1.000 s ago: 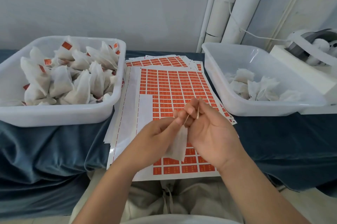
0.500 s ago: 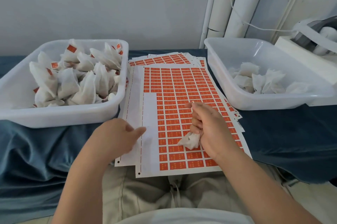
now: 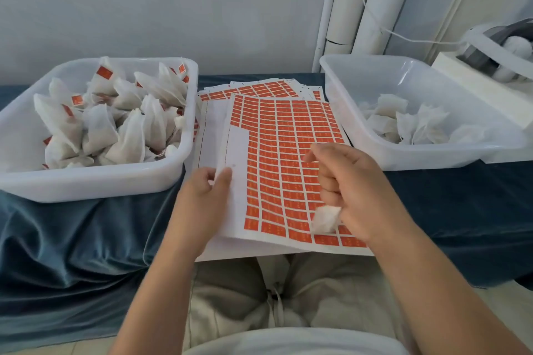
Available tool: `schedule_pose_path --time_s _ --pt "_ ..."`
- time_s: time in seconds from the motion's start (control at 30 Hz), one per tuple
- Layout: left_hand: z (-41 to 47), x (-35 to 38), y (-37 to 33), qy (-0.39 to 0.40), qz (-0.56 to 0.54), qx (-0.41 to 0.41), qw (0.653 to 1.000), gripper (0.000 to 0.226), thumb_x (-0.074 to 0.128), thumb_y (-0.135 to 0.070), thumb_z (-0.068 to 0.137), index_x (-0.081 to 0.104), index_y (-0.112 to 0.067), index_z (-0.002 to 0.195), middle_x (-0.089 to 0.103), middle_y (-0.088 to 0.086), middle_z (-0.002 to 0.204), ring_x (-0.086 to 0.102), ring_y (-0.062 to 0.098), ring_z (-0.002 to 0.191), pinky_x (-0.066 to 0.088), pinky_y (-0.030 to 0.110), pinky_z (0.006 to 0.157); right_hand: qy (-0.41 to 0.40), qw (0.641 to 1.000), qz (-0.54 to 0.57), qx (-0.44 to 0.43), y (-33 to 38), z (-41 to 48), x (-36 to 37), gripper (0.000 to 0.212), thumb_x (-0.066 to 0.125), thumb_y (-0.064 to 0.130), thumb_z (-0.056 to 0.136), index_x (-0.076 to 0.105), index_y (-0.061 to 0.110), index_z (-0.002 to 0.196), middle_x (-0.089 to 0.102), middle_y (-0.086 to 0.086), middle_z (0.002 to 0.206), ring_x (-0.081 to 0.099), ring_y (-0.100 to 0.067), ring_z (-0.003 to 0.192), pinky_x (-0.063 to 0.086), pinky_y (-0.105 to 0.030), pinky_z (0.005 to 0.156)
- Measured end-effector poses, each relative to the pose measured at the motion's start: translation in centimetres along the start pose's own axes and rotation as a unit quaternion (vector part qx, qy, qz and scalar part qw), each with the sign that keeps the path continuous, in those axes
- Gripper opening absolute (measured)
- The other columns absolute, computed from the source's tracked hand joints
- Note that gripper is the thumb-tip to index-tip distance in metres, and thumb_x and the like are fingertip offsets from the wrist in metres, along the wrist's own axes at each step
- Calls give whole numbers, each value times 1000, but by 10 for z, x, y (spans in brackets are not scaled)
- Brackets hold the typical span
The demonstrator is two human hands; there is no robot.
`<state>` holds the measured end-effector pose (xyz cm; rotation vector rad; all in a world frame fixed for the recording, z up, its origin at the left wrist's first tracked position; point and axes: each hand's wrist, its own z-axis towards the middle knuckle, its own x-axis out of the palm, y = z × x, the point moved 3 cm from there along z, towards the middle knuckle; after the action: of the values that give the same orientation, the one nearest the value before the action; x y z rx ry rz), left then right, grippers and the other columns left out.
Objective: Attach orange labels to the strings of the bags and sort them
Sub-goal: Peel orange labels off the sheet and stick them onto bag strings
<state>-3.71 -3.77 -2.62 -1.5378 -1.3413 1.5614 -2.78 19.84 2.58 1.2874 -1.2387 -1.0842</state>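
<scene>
Two hands work above the label sheet [image 3: 288, 152]: the left hand [image 3: 202, 201] pinches its bare margin, thumb on top, while the right hand [image 3: 354, 190] curls its lower fingers round one bag [image 3: 324, 219], seemingly light, soft and crushable, best held loosely by its body.

The right hand [image 3: 354, 190] hides most of a white bag [image 3: 324, 219] in its grip, only a corner showing; its string cannot be made out. Fingers of the left hand [image 3: 202, 198] vanish under the label sheet [image 3: 288, 152], whose print is too small to read.
</scene>
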Motion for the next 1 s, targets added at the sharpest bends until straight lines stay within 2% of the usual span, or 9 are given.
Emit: schedule_pose_path --time_s 0.07,0.13,0.27,0.37,0.43,0.57,0.7,0.8,1.0 --pt "-5 5 -2 -55 -56 24 997 25 48 -53 106 61 -33 102 75 -24 83 75 0 71 56 27 60 23 986 -161 -48 12 -11 4 18 67 54 96 76 42 87 75 24 83 73 5 73 51 -9 55" --pt "-10 11 -3 -81 -110 25 990 28 47 -54 107 62 -31 104 76 -23 85 76 2 73 59 30 63 67 946 -309 -74 9 -16 11 24 72 66 86 76 44 96 73 33 102 70 9 90 53 -13 72" --pt "-12 19 -5 43 -264 -45 963 37 51 -53 106 71 -23 115 82 -3 100 81 20 90 64 44 80 85 860 -489 -120 -14 -16 29 55 71 73 82 64 46 129 62 38 122 55 19 87 37 -5 72" --pt "-13 9 -11 226 -350 -28 908 31 72 -50 95 82 -26 111 78 10 120 77 27 110 65 36 83 63 852 -486 -185 -15 -10 32 44 63 70 91 67 39 121 70 27 113 64 10 92 48 -8 76" --pt "-14 0 -10 289 -316 -17 904 36 87 -45 83 82 -24 112 77 13 123 77 27 110 64 27 77 55 857 -478 -183 -15 -5 28 47 61 73 90 67 39 121 70 26 112 65 6 96 52 -12 82" --pt "-14 1 -10 207 -209 46 955 26 83 -41 78 83 -32 102 81 5 111 79 24 101 63 25 78 3 874 -455 -170 -17 -2 18 42 67 75 83 58 49 115 60 36 113 55 18 92 44 -9 82" --pt "-24 15 -18 152 -182 120 964 10 80 -35 87 83 -37 97 83 -2 99 80 19 92 64 25 77 -44 888 -419 -185 -15 -5 16 37 62 75 85 69 40 94 69 30 93 63 10 92 46 -10 74" --pt "-30 21 -21 157 -169 123 965 8 79 -38 88 85 -35 93 83 -3 96 79 16 91 60 18 74 -49 876 -441 -190 -11 -11 17 30 62 71 90 70 42 91 64 30 80 59 13 93 39 -9 68" --pt "-32 14 -24 226 -138 97 959 29 61 -51 92 85 -37 101 82 -6 106 78 13 100 62 21 83 -22 881 -450 -147 -12 -12 17 34 64 64 93 78 34 100 73 21 94 64 1 83 50 -19 75"
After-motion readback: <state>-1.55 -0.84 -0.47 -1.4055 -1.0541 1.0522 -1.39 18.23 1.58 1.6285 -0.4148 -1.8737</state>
